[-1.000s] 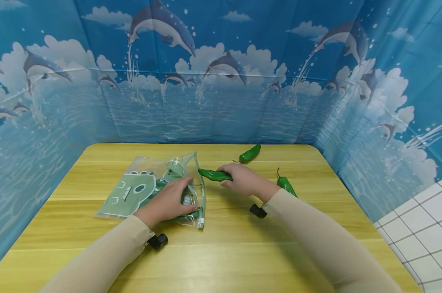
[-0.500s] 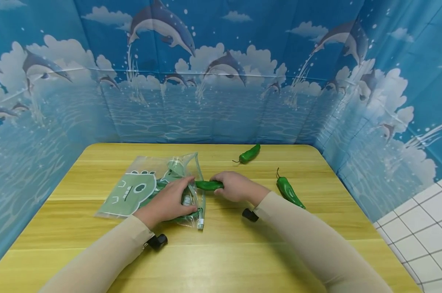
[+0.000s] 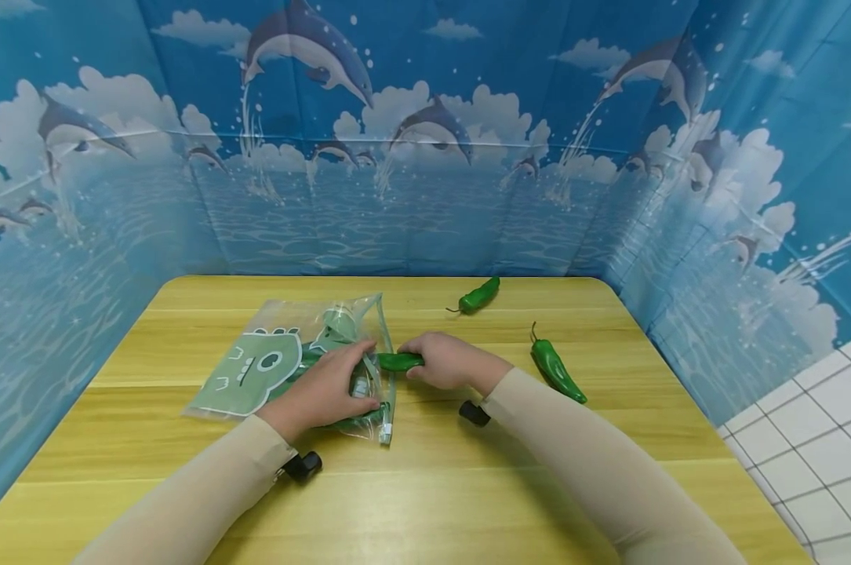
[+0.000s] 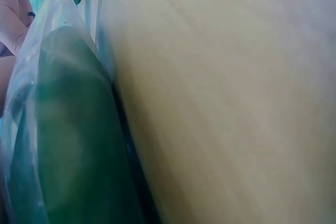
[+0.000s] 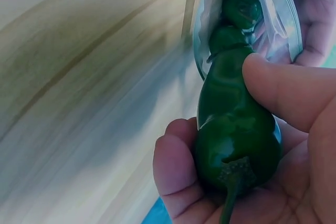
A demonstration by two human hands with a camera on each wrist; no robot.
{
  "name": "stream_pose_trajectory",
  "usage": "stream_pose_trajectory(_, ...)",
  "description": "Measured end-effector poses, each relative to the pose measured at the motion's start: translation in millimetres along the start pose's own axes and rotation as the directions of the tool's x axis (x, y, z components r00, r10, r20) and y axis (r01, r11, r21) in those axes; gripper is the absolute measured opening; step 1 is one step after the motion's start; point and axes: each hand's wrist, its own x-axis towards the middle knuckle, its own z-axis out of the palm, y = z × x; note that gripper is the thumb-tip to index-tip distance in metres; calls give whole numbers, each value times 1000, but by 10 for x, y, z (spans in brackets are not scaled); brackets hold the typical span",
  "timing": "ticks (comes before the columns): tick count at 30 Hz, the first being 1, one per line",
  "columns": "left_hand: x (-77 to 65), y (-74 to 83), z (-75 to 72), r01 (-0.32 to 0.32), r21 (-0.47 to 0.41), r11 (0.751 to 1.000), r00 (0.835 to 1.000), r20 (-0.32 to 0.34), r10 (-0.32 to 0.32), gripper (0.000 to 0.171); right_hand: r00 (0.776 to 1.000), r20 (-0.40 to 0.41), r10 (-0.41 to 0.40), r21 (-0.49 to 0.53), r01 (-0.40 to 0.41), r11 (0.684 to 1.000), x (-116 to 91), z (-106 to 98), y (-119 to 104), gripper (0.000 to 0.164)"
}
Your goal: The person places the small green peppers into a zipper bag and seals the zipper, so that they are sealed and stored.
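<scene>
A clear zip bag printed with a pale green cartoon lies on the wooden table, its mouth facing right. Several green peppers show inside it; one pepper fills much of the left wrist view behind the film. My left hand grips the bag near the mouth, thumb and fingers spread apart along the opening. In my right hand is a green chili pepper, held between thumb and fingers by its stem end. Its far tip reaches into the bag's mouth, close against the peppers inside.
Two loose green peppers lie on the table: one pepper near the back edge, another pepper right of my right forearm. A blue dolphin curtain stands along the back and sides. White tiles show at the right.
My right hand has moved left and slightly toward me, taking the pepper from beside the bag's mouth into it. The left hand stays on the bag.
</scene>
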Motion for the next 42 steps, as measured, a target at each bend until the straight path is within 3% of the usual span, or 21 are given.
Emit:
stream_pose_trajectory(11, 7, -4, 8, -3, 20, 1000, 1000, 3, 3, 94, 1000, 11, 4, -1, -4, 1000, 81, 47, -100, 52)
stream_pose_trajectory(17, 7, 3, 2, -5, 27, 1000, 1000, 1, 5, 94, 1000, 27, 1, 64, -3, 998, 91, 46, -94, 64)
stream_pose_trajectory(23, 6, 15, -12, -3, 20, 1000, 1000, -2, 3, 93, 999, -18, 41, 145, -38, 989, 115, 78, -42, 52)
stream_pose_trajectory(31, -1, 7, -24, -8, 36, 999, 1000, -3, 8, 93, 996, -76, 48, 111, -39, 993, 169, 143, -52, 50)
stream_pose_trajectory(42, 7, -13, -24, -8, 28, 1000, 1000, 11, 8, 94, 1000, -14, 10, 124, -8, 992, 129, 93, -39, 53)
